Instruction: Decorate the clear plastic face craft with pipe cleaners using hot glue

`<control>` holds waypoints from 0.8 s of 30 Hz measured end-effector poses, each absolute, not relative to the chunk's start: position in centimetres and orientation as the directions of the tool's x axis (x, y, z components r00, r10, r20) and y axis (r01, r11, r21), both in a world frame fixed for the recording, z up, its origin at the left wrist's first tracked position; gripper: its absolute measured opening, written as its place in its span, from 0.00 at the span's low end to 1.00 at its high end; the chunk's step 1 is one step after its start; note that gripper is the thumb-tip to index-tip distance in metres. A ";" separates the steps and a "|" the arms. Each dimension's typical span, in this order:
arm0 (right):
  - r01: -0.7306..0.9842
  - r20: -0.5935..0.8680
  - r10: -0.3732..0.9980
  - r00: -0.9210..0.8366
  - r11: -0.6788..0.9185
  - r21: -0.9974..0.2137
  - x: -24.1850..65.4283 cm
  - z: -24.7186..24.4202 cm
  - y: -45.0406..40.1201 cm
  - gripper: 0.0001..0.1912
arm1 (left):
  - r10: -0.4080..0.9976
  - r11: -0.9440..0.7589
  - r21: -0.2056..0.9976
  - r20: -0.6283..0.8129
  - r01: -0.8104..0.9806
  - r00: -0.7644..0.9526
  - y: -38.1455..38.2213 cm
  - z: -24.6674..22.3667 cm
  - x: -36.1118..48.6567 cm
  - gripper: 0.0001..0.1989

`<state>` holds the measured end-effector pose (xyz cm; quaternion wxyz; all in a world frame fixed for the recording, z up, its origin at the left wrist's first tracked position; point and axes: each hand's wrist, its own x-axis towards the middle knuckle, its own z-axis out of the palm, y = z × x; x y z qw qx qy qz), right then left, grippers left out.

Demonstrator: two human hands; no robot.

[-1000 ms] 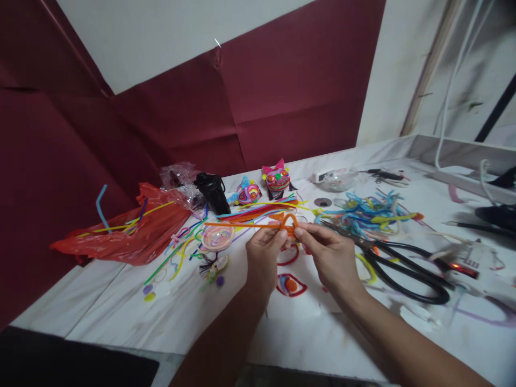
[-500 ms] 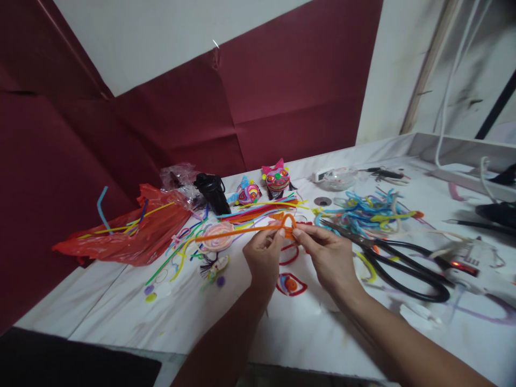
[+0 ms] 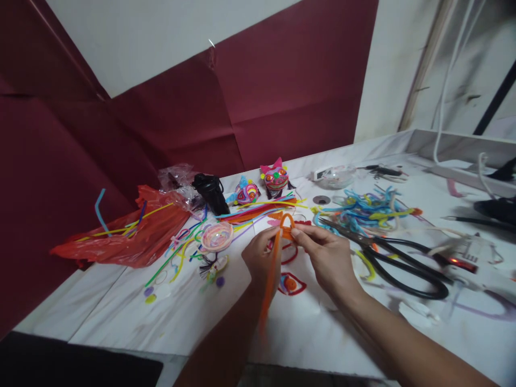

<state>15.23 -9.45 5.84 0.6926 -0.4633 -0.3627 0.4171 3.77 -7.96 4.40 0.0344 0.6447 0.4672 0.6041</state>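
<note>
Between my two hands is an orange pipe cleaner (image 3: 271,285), bent into a loop at its upper end. My left hand (image 3: 261,255) pinches it from the left, and its long blurred tail hangs down over that hand toward me. From the right, my right hand (image 3: 328,258) pinches the base of the loop with thumb and finger. Just below the hands an eye-shaped piece (image 3: 292,284) with a red outline and orange centre lies on the white table. A red loop (image 3: 289,255) shows partly behind the fingers.
Large black-handled scissors (image 3: 387,258) lie right of my hands, beside a tangle of pipe cleaner scraps (image 3: 363,209) and a glue gun (image 3: 463,263). Two colourful animal heads (image 3: 276,177) stand at the back. A red plastic bag (image 3: 133,236) and a round bowl (image 3: 216,236) are at left.
The long tail of the orange pipe cleaner has swung from pointing left to hanging down toward me. Both hands stay nearly in place, still pinching it.
</note>
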 end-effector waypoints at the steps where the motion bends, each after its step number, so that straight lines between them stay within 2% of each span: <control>1: -0.239 0.126 0.914 0.386 0.231 -0.943 15.2 5.8 -9.4 0.13 | 0.594 -0.598 0.527 0.797 0.604 -0.107 -7.9 4.4 3.6 0.07; 3: -0.239 0.138 0.914 0.381 0.242 -0.940 15.2 5.7 -9.4 0.13 | 0.491 -0.641 0.342 0.871 0.687 0.025 -7.6 4.4 3.2 0.08; 6: -0.269 0.118 0.915 0.385 0.233 -0.935 15.2 5.5 -9.3 0.12 | 0.361 -0.643 0.070 0.906 0.762 0.222 -7.3 4.6 2.8 0.09; 8: -0.295 0.090 0.916 0.392 0.218 -0.930 15.3 5.4 -9.2 0.12 | 0.315 -0.641 -0.038 0.898 0.766 0.308 -7.3 4.8 2.7 0.10; 10: -0.313 0.073 0.920 0.384 0.204 -0.928 15.4 5.2 -9.0 0.13 | 0.319 -0.651 -0.058 0.884 0.757 0.342 -7.4 5.0 2.6 0.10; 12: -0.336 0.069 0.927 0.367 0.202 -0.920 15.5 5.0 -8.9 0.15 | 0.363 -0.669 -0.010 0.868 0.743 0.339 -7.5 5.3 2.5 0.12; 14: -0.366 0.065 0.932 0.357 0.204 -0.908 15.6 4.9 -8.9 0.15 | 0.415 -0.703 0.089 0.857 0.705 0.305 -7.5 5.6 2.4 0.12; 17: -0.350 0.059 0.942 0.330 0.180 -0.919 15.8 5.0 -9.0 0.14 | 0.536 -0.739 0.335 0.818 0.584 0.210 -7.2 6.0 2.3 0.09; 20: -0.303 0.072 0.949 0.308 0.170 -0.938 15.8 5.3 -9.1 0.11 | 0.691 -0.691 0.590 0.709 0.416 0.143 -6.9 6.4 2.0 0.05; 24: -0.268 0.092 0.947 0.307 0.179 -0.947 15.7 5.3 -9.1 0.10 | 0.817 -0.574 0.792 0.570 0.208 0.086 -6.5 6.5 1.7 0.03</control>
